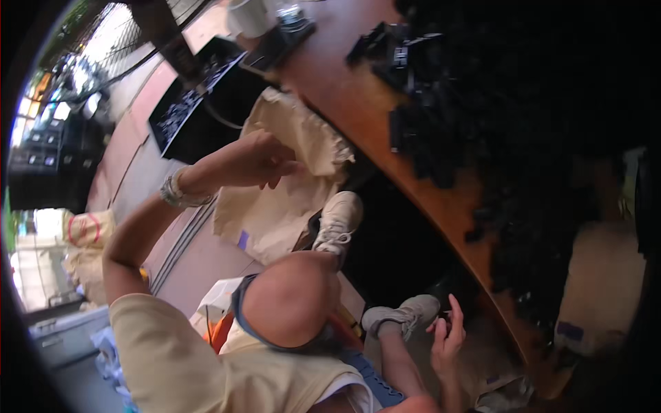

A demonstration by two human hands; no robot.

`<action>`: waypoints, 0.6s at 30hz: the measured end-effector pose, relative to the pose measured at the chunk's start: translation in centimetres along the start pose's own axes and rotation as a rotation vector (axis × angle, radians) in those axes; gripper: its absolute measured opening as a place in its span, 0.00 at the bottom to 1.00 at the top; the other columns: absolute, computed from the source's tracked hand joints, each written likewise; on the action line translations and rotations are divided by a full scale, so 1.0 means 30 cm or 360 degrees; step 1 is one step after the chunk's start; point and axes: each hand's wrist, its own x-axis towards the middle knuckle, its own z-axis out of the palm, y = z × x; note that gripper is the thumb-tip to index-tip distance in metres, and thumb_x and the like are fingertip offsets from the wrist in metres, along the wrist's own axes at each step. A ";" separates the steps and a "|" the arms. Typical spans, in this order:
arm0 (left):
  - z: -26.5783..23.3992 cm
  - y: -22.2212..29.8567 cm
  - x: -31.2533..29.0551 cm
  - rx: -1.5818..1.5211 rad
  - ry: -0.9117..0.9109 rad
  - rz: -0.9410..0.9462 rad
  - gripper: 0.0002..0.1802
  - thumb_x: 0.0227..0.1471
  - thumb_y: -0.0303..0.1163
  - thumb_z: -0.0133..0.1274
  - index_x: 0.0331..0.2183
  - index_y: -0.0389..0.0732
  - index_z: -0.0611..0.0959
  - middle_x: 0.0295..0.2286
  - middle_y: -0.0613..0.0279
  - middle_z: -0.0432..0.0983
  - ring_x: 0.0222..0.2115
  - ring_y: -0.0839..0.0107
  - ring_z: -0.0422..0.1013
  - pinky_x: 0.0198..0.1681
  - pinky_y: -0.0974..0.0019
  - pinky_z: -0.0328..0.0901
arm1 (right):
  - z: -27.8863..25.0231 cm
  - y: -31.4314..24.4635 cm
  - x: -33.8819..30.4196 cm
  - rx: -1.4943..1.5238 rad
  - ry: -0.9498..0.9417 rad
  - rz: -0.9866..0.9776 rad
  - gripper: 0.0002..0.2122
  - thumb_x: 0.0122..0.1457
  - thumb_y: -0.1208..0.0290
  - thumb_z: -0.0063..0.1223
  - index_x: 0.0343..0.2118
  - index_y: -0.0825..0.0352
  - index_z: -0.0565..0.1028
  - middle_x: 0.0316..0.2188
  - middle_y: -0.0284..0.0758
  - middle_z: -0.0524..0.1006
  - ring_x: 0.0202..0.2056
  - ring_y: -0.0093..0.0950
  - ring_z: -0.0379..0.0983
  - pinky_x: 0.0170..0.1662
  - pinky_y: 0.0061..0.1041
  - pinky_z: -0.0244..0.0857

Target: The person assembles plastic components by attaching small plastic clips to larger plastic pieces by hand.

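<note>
My left hand (pixel 265 162), a beaded bracelet on its wrist, is raised over a beige sack (pixel 289 206) that stands open on the floor. Its fingers are curled together and point down at the sack's mouth; whether they hold anything is hidden. My right hand (pixel 447 334) is low by my right shoe (pixel 403 313), fingers partly up, pinching what looks like a small dark part. A large heap of black parts (pixel 496 124) covers the curved wooden table (pixel 358 96) to my right.
My bent knee (pixel 289 310) and left shoe (pixel 339 220) fill the middle. A black tray of small items (pixel 186 103) lies on the floor beyond the sack. More beige sacks (pixel 86 234) stand at the left, another sack (pixel 606 289) at the right.
</note>
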 end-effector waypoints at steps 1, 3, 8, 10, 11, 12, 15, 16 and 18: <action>-0.004 0.055 0.040 0.0114 0.0002 0.0269 0.12 0.58 0.34 0.55 0.27 0.37 0.83 0.17 0.60 0.78 0.18 0.69 0.77 0.24 0.66 0.69 | 0.011 -0.031 -0.074 -0.0015 0.0159 0.0079 0.24 0.62 0.81 0.40 0.62 0.69 0.59 0.30 0.36 0.72 0.26 0.20 0.70 0.32 0.21 0.67; -0.015 0.179 0.378 0.0207 0.0256 0.0983 0.10 0.56 0.32 0.57 0.27 0.36 0.82 0.17 0.57 0.77 0.19 0.64 0.77 0.24 0.64 0.69 | -0.097 0.085 0.251 -0.0184 0.0362 -0.0284 0.19 0.62 0.83 0.41 0.57 0.70 0.63 0.30 0.37 0.72 0.24 0.23 0.71 0.31 0.22 0.68; 0.323 0.519 0.531 0.0443 0.0233 0.1815 0.11 0.44 0.26 0.56 0.33 0.34 0.76 0.28 0.56 0.69 0.30 0.60 0.72 0.29 0.60 0.69 | -0.216 -0.021 0.129 -0.0175 0.0314 -0.0406 0.13 0.62 0.85 0.41 0.48 0.71 0.71 0.30 0.42 0.74 0.24 0.28 0.74 0.27 0.25 0.69; 0.380 0.577 0.573 0.0571 0.0352 0.1974 0.16 0.41 0.25 0.55 0.36 0.32 0.74 0.32 0.56 0.66 0.33 0.61 0.70 0.30 0.60 0.69 | -0.208 -0.017 0.147 0.0052 0.0432 -0.0314 0.12 0.62 0.85 0.41 0.45 0.71 0.74 0.29 0.40 0.75 0.21 0.25 0.73 0.25 0.25 0.68; 0.410 0.579 0.602 0.0580 0.0338 0.1983 0.16 0.41 0.25 0.55 0.36 0.32 0.74 0.32 0.56 0.66 0.33 0.61 0.70 0.30 0.60 0.69 | -0.198 -0.018 0.168 0.0063 0.0447 -0.0313 0.12 0.62 0.85 0.41 0.45 0.71 0.74 0.29 0.40 0.75 0.21 0.25 0.73 0.25 0.25 0.68; 0.450 0.567 0.641 0.0544 0.0492 0.1868 0.17 0.41 0.25 0.55 0.37 0.33 0.74 0.32 0.56 0.66 0.32 0.61 0.71 0.30 0.60 0.69 | -0.192 -0.023 0.195 0.0064 0.0445 -0.0295 0.12 0.62 0.85 0.41 0.45 0.70 0.74 0.28 0.39 0.76 0.21 0.24 0.73 0.25 0.24 0.68; 0.511 0.581 0.691 0.0451 0.0637 0.1679 0.19 0.42 0.25 0.55 0.40 0.34 0.74 0.31 0.55 0.66 0.30 0.59 0.71 0.29 0.61 0.68 | -0.160 -0.015 0.290 -0.0031 0.0441 -0.0323 0.10 0.61 0.83 0.47 0.45 0.70 0.75 0.30 0.39 0.78 0.25 0.29 0.77 0.29 0.28 0.70; 0.518 0.582 0.693 0.0393 0.0673 0.1582 0.20 0.42 0.23 0.55 0.41 0.36 0.74 0.31 0.56 0.66 0.28 0.60 0.71 0.28 0.61 0.68 | -0.137 -0.025 0.329 -0.0172 0.0527 -0.0524 0.12 0.58 0.82 0.51 0.46 0.69 0.74 0.31 0.41 0.78 0.28 0.35 0.77 0.32 0.31 0.70; 0.516 0.591 0.689 0.0330 0.0698 0.1500 0.21 0.42 0.21 0.56 0.43 0.38 0.75 0.30 0.58 0.66 0.27 0.60 0.72 0.26 0.61 0.68 | -0.115 -0.029 0.369 -0.0309 0.0580 -0.0712 0.17 0.55 0.79 0.57 0.48 0.69 0.73 0.35 0.45 0.78 0.35 0.45 0.76 0.37 0.37 0.70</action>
